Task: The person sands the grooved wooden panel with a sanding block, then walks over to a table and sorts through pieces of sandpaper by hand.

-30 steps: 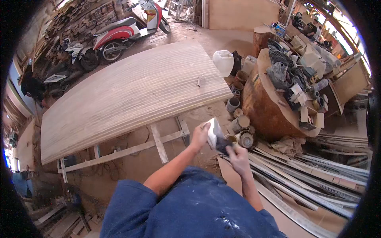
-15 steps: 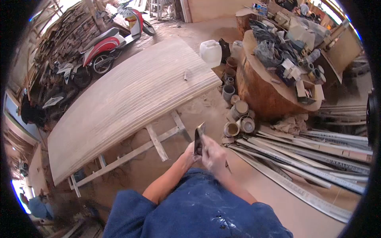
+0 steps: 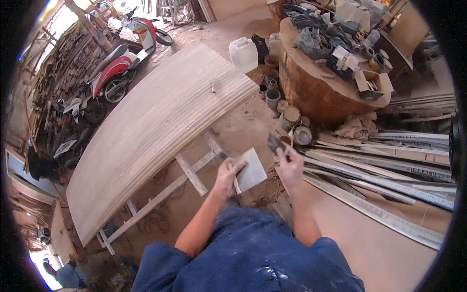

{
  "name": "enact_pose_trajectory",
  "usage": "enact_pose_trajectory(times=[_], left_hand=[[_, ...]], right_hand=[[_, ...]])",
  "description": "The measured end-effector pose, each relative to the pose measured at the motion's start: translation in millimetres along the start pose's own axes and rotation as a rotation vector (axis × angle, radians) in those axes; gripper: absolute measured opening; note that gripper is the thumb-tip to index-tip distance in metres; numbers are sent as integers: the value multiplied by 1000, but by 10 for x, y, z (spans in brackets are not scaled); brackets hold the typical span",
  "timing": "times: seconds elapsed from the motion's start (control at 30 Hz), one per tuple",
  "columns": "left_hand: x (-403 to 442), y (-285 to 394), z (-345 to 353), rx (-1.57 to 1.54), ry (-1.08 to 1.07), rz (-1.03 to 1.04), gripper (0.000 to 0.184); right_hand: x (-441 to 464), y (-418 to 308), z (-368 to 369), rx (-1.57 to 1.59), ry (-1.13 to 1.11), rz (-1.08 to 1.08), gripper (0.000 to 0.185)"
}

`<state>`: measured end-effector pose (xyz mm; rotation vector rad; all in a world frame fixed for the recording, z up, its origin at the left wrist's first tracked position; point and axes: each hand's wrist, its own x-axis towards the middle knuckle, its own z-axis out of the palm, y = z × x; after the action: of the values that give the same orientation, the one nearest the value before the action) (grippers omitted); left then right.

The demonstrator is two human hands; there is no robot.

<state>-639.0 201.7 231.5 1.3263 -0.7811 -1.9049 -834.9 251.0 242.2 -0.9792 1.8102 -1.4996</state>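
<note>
My left hand [image 3: 225,179] is closed on the edge of a flat, pale grey square plate [image 3: 253,170], tilted with its broad face up. In my right hand [image 3: 291,168] is a small dark flat scraper [image 3: 275,142], pinched between thumb and fingers and pointing up and left. The two hands are apart, in front of my body. To the left of them lies a large pale wooden panel [image 3: 155,126] with stepped, layered lines, resting on a wooden frame [image 3: 160,197]. A short light cylinder [image 3: 213,87] lies on the panel.
Paint cans [image 3: 290,118] stand beside a thick wooden slab table [image 3: 311,90] heaped with bags and boxes. A white jerrycan [image 3: 243,54] is behind the panel. Long metal and wooden strips [image 3: 379,168] lie to my right. A red and white motorbike [image 3: 114,73] stands at the back left.
My hands, close together before, have separated. The pale plate now shows its broad face in my left hand, and the scraper is held away to the right. The view has shifted slightly.
</note>
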Motion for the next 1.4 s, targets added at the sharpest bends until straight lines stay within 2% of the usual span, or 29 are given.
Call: enact_pose_trajectory(times=[0.03,0.07,0.1,0.17,0.2,0.3,0.33,0.4,0.43,0.47,0.5,0.53,0.57,0.6,0.63,0.67,0.7,0.73,0.77,0.8,0.87,0.93,1.03,1.1,1.13,1.2,1.3,1.37,1.4], left_hand=[[27,96,-76,-42,-55,47,32],[9,242,-54,-46,-60,45,32],[-60,435,16,-32,-105,95,35],[73,591,-17,39,-163,158,40],[122,637,-10,37,-165,158,40],[261,818,-68,42,-98,325,29],[265,869,-82,29,-78,351,29],[217,881,-106,22,-71,341,29],[213,833,-87,60,-45,336,26],[223,731,-44,99,-10,325,24],[291,610,-6,206,39,455,22],[367,548,-8,323,80,582,21],[356,578,-38,316,114,592,21],[310,613,-35,115,31,509,21],[287,623,-51,-90,-57,426,21],[276,595,-94,-107,-36,432,21],[260,538,-141,-74,-185,356,24],[241,481,-192,-38,-337,281,27],[53,540,-152,-37,-369,191,28],[36,483,-161,-44,-361,193,28],[62,375,-114,-117,-462,164,29],[55,355,-83,-66,-436,159,30],[-13,368,-37,-163,-403,147,28],[-49,460,-59,-144,-274,179,26],[-28,449,-74,-141,-300,174,26],[22,412,-125,-113,-215,282,24],[-118,628,-166,-222,-144,264,23],[-27,649,-174,-252,-168,213,23],[117,536,-201,-321,-53,311,22]], right_hand=[[15,-243,-180,63,-93,-1,28],[57,-446,-299,123,-187,-10,28],[113,-594,-342,116,-186,-15,28],[161,-776,-374,31,-284,-376,30],[123,-770,-402,28,-284,-377,30],[48,-658,-567,-450,-892,-278,50],[58,-601,-577,-454,-913,-307,50],[29,-477,-515,-59,-530,-78,47],[55,-391,-407,-52,-577,-96,47],[65,-296,-281,-43,-527,-154,35],[42,-235,-169,-30,-475,-210,25],[-43,-237,-104,-16,-515,-223,25],[-165,-263,-108,-161,-684,-201,23],[-262,-251,-151,-316,-846,-176,21],[-278,-126,-214,-98,-668,-40,24],[-258,-22,-246,111,-483,100,28],[-254,-198,-207,513,-353,285,36],[-211,-271,-258,682,-425,385,39],[-149,-102,-290,803,-541,416,39],[-117,54,-306,925,-653,447,39],[-164,-194,-109,860,-610,473,39],[-205,-289,20,793,-565,494,40],[-227,-99,170,873,-528,520,42],[-195,108,233,925,-509,629,38],[-203,124,253,928,-513,640,36],[-212,156,294,933,-519,661,33],[-191,286,283,843,-287,760,26],[-58,521,194,741,-158,583,19],[-114,71,267,689,31,478,18]])
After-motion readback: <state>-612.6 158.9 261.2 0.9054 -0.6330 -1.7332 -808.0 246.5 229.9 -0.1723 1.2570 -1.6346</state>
